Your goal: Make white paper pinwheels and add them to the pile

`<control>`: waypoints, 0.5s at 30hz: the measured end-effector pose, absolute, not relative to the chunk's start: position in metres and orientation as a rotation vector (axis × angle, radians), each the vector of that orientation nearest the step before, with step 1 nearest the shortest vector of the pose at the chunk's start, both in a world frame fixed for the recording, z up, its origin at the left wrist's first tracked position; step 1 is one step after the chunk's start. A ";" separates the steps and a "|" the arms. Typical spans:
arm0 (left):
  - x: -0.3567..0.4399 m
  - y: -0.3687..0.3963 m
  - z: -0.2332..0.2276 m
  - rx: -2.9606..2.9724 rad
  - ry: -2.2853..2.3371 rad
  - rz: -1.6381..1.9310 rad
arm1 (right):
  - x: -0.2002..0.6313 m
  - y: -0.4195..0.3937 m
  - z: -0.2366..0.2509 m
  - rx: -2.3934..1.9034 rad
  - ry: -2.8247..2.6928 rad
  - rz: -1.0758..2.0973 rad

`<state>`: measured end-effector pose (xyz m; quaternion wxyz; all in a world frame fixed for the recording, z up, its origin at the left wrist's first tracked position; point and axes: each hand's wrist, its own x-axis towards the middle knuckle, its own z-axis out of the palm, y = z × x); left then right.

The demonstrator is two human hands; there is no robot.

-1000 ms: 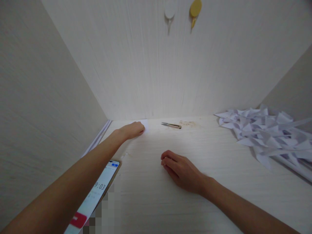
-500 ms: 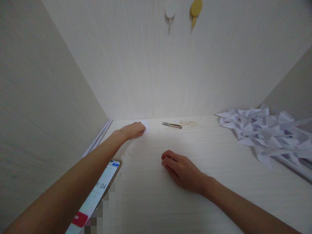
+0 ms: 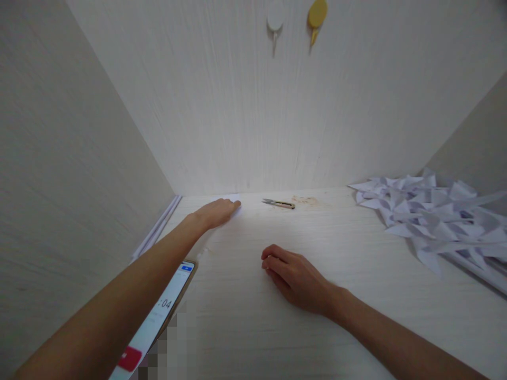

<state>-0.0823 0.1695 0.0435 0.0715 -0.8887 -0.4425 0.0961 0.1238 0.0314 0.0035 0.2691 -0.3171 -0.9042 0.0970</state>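
At the back left, my left hand (image 3: 219, 212) lies palm down on a sheet of white paper (image 3: 233, 197). Its thumb points out to the right, and the other fingers are mostly hidden behind the hand. Only the paper's edges show around it. My right hand (image 3: 291, 277) rests on the white table in the middle, fingers loosely curled in towards the thumb, with no object visible in them. Beyond it, near the back wall, lies a pair of thread snips (image 3: 278, 203), blades pointing left.
Folded white paper pinwheels (image 3: 431, 211) are heaped at the right over a white paper roll (image 3: 475, 274). Rolled paper sticks (image 3: 156, 227) lie along the left wall. A phone (image 3: 166, 311) is partly under my left forearm. White (image 3: 274, 18) and yellow (image 3: 317, 15) hooks hang on the wall.
My left hand has flattened from a curled shape, and its thumb has shifted slightly right over the paper. My right hand has stayed where it was.
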 end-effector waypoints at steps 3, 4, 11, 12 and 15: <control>-0.080 0.165 0.036 -2.606 -1.394 0.185 | 0.124 0.032 0.004 -0.854 -2.433 0.277; -0.080 0.164 0.033 -2.584 -1.415 0.155 | 0.124 0.033 0.004 -0.856 -2.433 0.280; -0.077 0.154 0.033 -2.445 -1.544 -0.011 | 0.123 0.033 0.006 -0.855 -2.410 0.275; -0.077 0.152 0.038 -2.406 -1.573 -0.049 | 0.123 0.033 0.006 -0.853 -2.406 0.273; -0.075 0.139 0.058 -2.259 -1.668 -0.217 | 0.122 0.035 0.004 -0.862 -2.317 0.316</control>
